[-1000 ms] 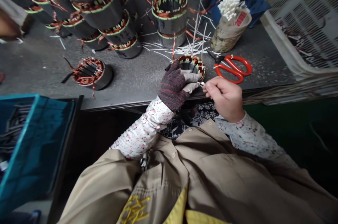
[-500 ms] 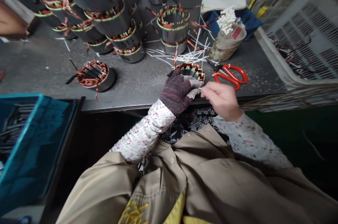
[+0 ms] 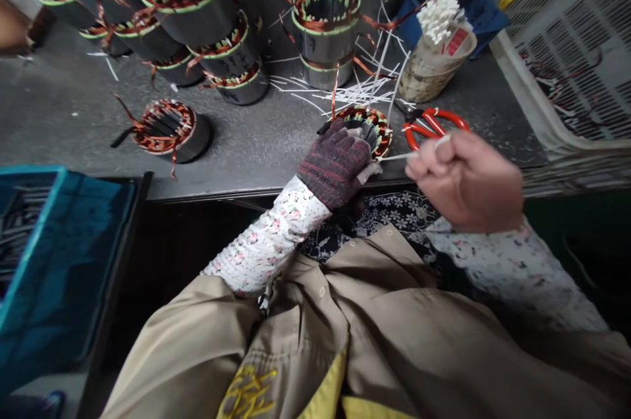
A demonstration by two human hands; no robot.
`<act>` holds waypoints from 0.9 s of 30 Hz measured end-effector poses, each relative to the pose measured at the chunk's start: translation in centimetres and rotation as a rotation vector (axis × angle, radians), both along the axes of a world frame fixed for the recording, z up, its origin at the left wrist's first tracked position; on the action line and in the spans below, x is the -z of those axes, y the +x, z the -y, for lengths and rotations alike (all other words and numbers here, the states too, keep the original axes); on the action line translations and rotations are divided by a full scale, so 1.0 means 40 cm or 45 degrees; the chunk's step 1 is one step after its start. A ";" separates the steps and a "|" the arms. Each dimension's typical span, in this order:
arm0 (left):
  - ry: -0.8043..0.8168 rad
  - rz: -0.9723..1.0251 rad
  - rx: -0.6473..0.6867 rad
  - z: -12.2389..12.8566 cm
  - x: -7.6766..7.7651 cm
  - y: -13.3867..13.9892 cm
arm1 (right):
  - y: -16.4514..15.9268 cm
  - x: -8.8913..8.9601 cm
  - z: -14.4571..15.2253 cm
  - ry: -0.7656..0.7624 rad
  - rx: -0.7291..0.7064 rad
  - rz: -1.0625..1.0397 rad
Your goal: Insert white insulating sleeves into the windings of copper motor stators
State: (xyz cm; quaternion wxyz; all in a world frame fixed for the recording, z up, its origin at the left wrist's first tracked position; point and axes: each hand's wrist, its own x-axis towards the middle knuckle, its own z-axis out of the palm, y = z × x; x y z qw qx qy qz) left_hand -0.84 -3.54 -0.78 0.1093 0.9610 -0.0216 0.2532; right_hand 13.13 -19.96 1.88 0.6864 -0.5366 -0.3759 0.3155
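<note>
A motor stator (image 3: pixel 380 126) with copper windings and green slot liners stands at the bench's front edge. My left hand (image 3: pixel 338 162), in a dark knitted glove with pale fingertips, is closed around its near left side. My right hand (image 3: pixel 461 172) is bare and closed on a white tie cord (image 3: pixel 397 157), which runs taut from the stator's near rim to my fingers. Just behind my right hand lie red-handled scissors (image 3: pixel 434 126). Loose white cords (image 3: pixel 355 93) are strewn on the bench behind the stator.
Stacked stators (image 3: pixel 231 57) fill the back left, and another wound stator (image 3: pixel 167 129) stands alone in front of them. A cup (image 3: pixel 436 70) holds a bundle of white cords. White crates (image 3: pixel 582 77) are at the right, a teal bin (image 3: pixel 44 261) at the lower left. Another person's arm (image 3: pixel 14 27) shows far left.
My right hand has pulled away to the right from the stator, drawing the white tie cord out taut. My left hand stays on the stator. The view has shifted slightly.
</note>
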 end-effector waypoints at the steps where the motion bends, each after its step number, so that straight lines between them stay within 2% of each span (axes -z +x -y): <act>1: 0.012 0.008 0.017 0.002 0.003 0.001 | 0.004 0.000 -0.035 0.013 0.026 0.005; 3: 0.034 0.049 0.050 -0.001 0.014 0.003 | -0.002 0.003 -0.109 0.004 0.095 0.037; 5: 0.026 0.103 0.053 -0.010 0.025 0.005 | -0.019 0.009 -0.152 0.037 0.174 0.153; 7: -0.012 0.160 0.071 -0.022 0.030 0.004 | -0.023 0.017 -0.138 0.112 0.286 0.410; 9: -0.069 0.165 0.089 -0.027 0.025 -0.001 | 0.009 0.032 -0.075 0.110 0.452 0.794; 11: -0.133 0.122 0.102 -0.024 0.013 -0.005 | 0.082 0.057 0.001 -0.115 0.584 1.191; 14: -0.088 -0.005 -0.004 -0.006 -0.010 -0.005 | 0.211 0.098 0.061 -0.686 0.504 1.567; 16: 0.066 -0.136 -0.099 0.009 -0.026 0.001 | 0.262 0.106 0.053 -1.035 0.404 1.690; 19: 0.248 -0.361 -0.165 0.024 -0.049 0.009 | 0.266 0.074 0.005 -1.425 0.243 1.753; 23: 0.287 -0.447 -0.191 0.024 -0.071 0.005 | 0.221 0.002 -0.044 -1.706 -0.007 1.701; 27: 0.309 -0.440 -0.169 0.017 -0.075 -0.004 | 0.201 -0.030 -0.048 -1.740 -0.020 1.651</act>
